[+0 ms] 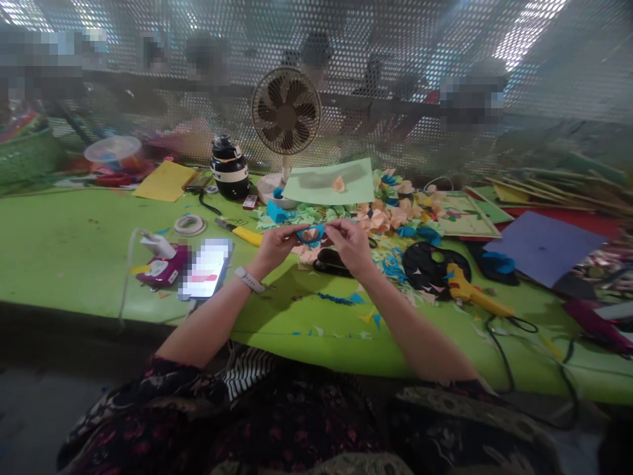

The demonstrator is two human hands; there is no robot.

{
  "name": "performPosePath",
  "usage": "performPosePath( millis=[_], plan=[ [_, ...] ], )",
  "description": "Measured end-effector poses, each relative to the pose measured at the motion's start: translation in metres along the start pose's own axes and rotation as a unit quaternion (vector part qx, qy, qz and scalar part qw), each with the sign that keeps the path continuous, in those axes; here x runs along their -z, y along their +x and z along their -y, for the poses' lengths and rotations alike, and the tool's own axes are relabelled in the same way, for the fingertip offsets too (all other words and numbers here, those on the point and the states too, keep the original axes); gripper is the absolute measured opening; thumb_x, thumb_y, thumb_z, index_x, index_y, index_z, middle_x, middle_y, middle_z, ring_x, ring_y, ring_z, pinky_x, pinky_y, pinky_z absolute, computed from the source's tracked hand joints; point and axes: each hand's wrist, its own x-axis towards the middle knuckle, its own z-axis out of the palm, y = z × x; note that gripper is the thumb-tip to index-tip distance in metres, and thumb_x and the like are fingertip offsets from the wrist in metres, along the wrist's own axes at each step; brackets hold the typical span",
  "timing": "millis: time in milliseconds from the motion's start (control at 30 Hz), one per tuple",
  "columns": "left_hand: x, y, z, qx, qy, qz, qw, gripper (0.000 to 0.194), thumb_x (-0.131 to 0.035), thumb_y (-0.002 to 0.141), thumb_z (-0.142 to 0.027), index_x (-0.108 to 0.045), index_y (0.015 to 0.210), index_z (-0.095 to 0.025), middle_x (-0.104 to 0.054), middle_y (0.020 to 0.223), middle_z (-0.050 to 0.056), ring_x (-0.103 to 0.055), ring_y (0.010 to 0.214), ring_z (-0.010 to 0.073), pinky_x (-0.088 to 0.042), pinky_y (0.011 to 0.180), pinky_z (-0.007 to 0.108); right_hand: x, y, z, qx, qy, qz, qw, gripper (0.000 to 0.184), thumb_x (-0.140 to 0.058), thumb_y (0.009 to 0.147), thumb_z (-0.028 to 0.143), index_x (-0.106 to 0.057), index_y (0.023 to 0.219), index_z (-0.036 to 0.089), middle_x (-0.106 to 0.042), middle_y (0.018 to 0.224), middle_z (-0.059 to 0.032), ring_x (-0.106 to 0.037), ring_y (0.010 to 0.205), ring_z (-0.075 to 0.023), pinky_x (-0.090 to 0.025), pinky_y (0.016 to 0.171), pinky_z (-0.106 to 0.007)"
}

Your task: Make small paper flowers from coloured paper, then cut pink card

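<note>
Between my two hands, above the green table (277,303), is a small curled piece of blue paper (311,233). My left hand (277,248) pinches its left edge. At its right edge the fingers of my right hand (349,243) are closed on it too. Just below my hands lies a dark elongated object (330,261), partly covered by my right hand. Behind them spreads a heap of peach, blue and pale green paper pieces (378,214). A pale green sheet (329,179) rests on the heap with one peach paper piece (339,184) on it.
A fan (287,112) and a dark jug (229,168) stand at the back. To the left are a phone (206,269), a tape roll (190,225) and a purple pouch (165,269). A yellow glue gun (477,293) with a cable and a purple sheet (541,245) lie right.
</note>
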Motion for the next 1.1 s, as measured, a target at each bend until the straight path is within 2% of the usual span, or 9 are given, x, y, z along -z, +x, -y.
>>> performPosePath(
  millis=[133,267,667,833,1100],
  plan=[
    [0.000,0.000,-0.012,0.074,-0.104,0.004,0.992,0.039,-0.082,0.073,-0.045,-0.080,0.099,-0.016,-0.078,0.096,0.007,-0.074,0.082,0.0181,-0.066,0.076,0.036,0.003,0.002,0.002,0.001,0.035,0.032,0.999,0.036,-0.073,0.077,0.054,-0.068,0.094,0.022,-0.072,0.079,-0.0023,-0.072,0.074,-0.0201,-0.064,0.071,-0.038],
    [0.000,-0.001,-0.020,0.095,-0.126,0.007,0.987,0.041,-0.084,0.071,-0.048,-0.079,0.097,-0.017,-0.078,0.096,0.007,-0.073,0.082,0.0165,-0.066,0.077,0.034,0.003,0.000,0.003,0.008,0.039,0.039,0.998,0.037,-0.073,0.078,0.053,-0.070,0.095,0.021,-0.073,0.084,-0.0027,-0.071,0.075,-0.0184,-0.064,0.074,-0.038],
    [-0.001,-0.001,-0.020,0.088,-0.124,0.018,0.988,0.046,-0.085,0.070,-0.052,-0.079,0.098,-0.017,-0.078,0.094,0.007,-0.075,0.083,0.0197,-0.067,0.079,0.039,0.002,0.000,0.000,0.010,0.015,0.038,0.999,0.030,-0.075,0.075,0.047,-0.070,0.087,0.020,-0.072,0.080,-0.0035,-0.069,0.069,-0.0186,-0.063,0.071,-0.038],
    [-0.001,-0.001,-0.020,0.093,-0.127,0.014,0.987,0.049,-0.086,0.066,-0.056,-0.080,0.095,-0.017,-0.079,0.091,0.006,-0.075,0.080,0.0181,-0.067,0.077,0.036,0.002,0.000,0.001,0.010,0.022,0.043,0.999,0.031,-0.074,0.076,0.049,-0.069,0.088,0.021,-0.073,0.080,-0.0025,-0.068,0.067,-0.0171,-0.063,0.071,-0.037],
    [-0.001,-0.001,-0.018,0.081,-0.117,0.022,0.990,0.043,-0.083,0.073,-0.049,-0.079,0.099,-0.016,-0.078,0.094,0.008,-0.075,0.081,0.0184,-0.067,0.077,0.037,0.003,0.000,0.001,0.002,0.023,0.035,0.999,0.033,-0.073,0.076,0.052,-0.070,0.086,0.021,-0.072,0.076,-0.0009,-0.068,0.063,-0.0168,-0.061,0.063,-0.034]
  ],
)
